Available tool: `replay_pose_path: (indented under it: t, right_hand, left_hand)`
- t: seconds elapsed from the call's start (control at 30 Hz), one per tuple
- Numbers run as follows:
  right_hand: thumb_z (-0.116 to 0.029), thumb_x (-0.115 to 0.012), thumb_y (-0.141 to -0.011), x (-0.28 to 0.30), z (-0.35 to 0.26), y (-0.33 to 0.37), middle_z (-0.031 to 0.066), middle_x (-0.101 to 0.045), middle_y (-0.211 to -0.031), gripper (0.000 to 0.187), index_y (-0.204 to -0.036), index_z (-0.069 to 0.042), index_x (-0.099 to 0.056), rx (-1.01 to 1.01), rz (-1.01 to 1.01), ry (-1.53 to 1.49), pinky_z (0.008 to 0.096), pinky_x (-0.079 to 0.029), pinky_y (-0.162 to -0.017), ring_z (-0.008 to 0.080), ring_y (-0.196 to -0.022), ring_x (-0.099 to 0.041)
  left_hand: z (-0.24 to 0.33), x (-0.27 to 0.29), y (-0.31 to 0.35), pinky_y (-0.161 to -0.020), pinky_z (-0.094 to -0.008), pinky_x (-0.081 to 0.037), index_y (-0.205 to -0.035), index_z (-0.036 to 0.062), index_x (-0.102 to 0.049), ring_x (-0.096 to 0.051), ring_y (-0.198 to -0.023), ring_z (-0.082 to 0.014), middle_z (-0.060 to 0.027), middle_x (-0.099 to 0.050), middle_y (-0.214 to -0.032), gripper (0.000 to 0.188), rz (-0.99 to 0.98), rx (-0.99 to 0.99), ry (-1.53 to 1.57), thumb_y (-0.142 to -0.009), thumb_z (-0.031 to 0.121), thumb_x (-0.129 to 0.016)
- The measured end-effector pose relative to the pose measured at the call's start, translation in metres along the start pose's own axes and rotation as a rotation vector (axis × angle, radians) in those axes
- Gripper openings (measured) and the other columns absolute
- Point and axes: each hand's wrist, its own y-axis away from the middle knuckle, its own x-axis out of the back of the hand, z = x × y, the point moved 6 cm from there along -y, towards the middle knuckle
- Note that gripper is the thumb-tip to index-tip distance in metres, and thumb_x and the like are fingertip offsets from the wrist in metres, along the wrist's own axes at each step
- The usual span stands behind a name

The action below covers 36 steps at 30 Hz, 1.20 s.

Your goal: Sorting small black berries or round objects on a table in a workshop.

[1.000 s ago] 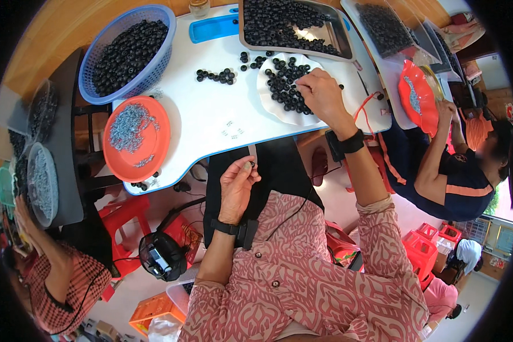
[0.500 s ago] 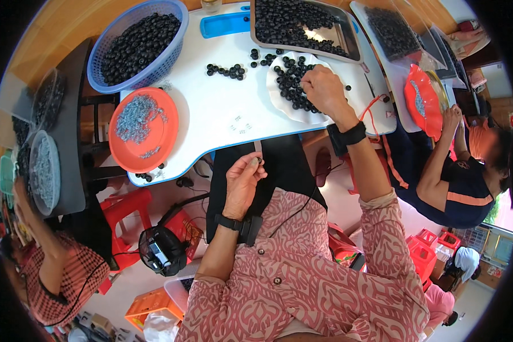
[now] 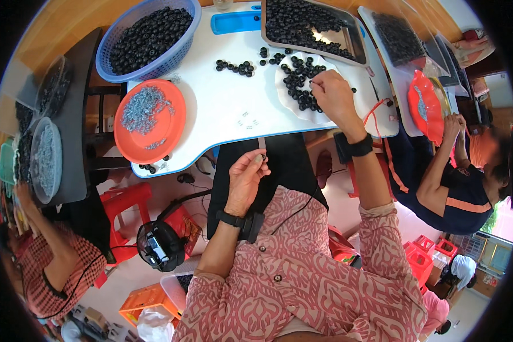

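My left hand [image 3: 248, 178] is closed in a pinch in front of the table edge, above my lap. Between its thumb and finger sits a small black round part [image 3: 263, 157]. My right hand [image 3: 335, 98] reaches over a white scalloped plate [image 3: 286, 101], its fingertips pressed together at the right side of the black round parts [image 3: 296, 81] spread there. What those fingertips hold, if anything, is too small to make out. To the left lies an orange-red plate [image 3: 174, 122] with a heap of small silvery-blue pieces [image 3: 144, 108].
A blue basket [image 3: 182, 54] and a metal tray [image 3: 319, 50] hold many more black parts. Loose ones [image 3: 233, 68] lie on the white table [image 3: 211, 108]. A blue shallow tray [image 3: 233, 22] is at the back. Other people sit at both sides, one holding a red plate [image 3: 422, 108].
The whole view has shifted slightly to the right. My right hand stays over the white plate with its fingertips pinched; my left keeps its pinch on the black part.
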Motion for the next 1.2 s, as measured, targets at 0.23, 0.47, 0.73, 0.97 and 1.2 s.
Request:
replay_pose_path:
  t: [0.23,0.47,0.73,0.97,1.2]
  right_hand:
    - [-0.008,-0.069,-0.082,0.013,-0.049,0.054,0.0135,-0.064,-0.081,0.014,-0.089,0.002,-0.063,-0.078,-0.049,-0.516,0.0323,-0.05,-0.064,0.023,-0.071,-0.064]
    - [-0.008,-0.069,-0.08,-0.006,-0.091,0.09,0.0151,-0.06,-0.082,0.016,-0.087,-0.002,-0.056,0.075,-0.199,-0.406,0.0421,-0.048,-0.062,0.0352,-0.074,-0.061]
    - [-0.007,-0.067,-0.079,-0.012,-0.106,0.099,0.0143,-0.058,-0.081,0.013,-0.085,-0.002,-0.057,0.249,-0.171,-0.233,0.0438,-0.046,-0.064,0.0356,-0.074,-0.059]
    - [0.001,-0.069,-0.079,-0.009,-0.105,0.102,0.0092,-0.064,-0.087,0.018,-0.095,-0.002,-0.062,0.183,-0.176,-0.441,0.0327,-0.052,-0.069,0.0234,-0.078,-0.064]
    - [0.004,-0.071,-0.08,-0.027,-0.085,0.114,0.0064,-0.065,-0.093,0.021,-0.1,0.0,-0.066,-0.122,-0.201,-0.908,0.0245,-0.052,-0.07,0.0113,-0.082,-0.064]
  left_hand:
    - [0.01,-0.024,0.002,-0.071,-0.0279,-0.051,-0.114,-0.0012,-0.063,-0.059,-0.076,-0.0111,-0.0051,-0.062,-0.088,0.021,-0.041,0.01,-0.002,-0.097,0.01,-0.055]
    - [0.016,-0.041,-0.004,-0.066,-0.0261,-0.055,-0.115,0.0001,-0.064,-0.062,-0.072,-0.0096,-0.0043,-0.065,-0.087,0.021,-0.06,-0.058,-0.064,-0.096,0.008,-0.058]
    - [0.016,-0.039,-0.001,-0.062,-0.0235,-0.055,-0.108,-0.0023,-0.065,-0.061,-0.069,-0.0089,-0.004,-0.065,-0.083,0.017,-0.013,-0.106,-0.208,-0.095,0.006,-0.059]
    - [0.014,-0.034,0.0,-0.058,-0.0254,-0.053,-0.103,-0.0019,-0.065,-0.06,-0.064,-0.0101,-0.0051,-0.065,-0.082,0.014,-0.048,-0.029,-0.05,-0.094,0.008,-0.06]
    - [0.005,-0.036,0.003,-0.058,-0.0284,-0.05,-0.104,-0.0019,-0.064,-0.06,-0.063,-0.0129,-0.0061,-0.064,-0.08,0.016,-0.075,0.129,0.254,-0.095,0.01,-0.059]
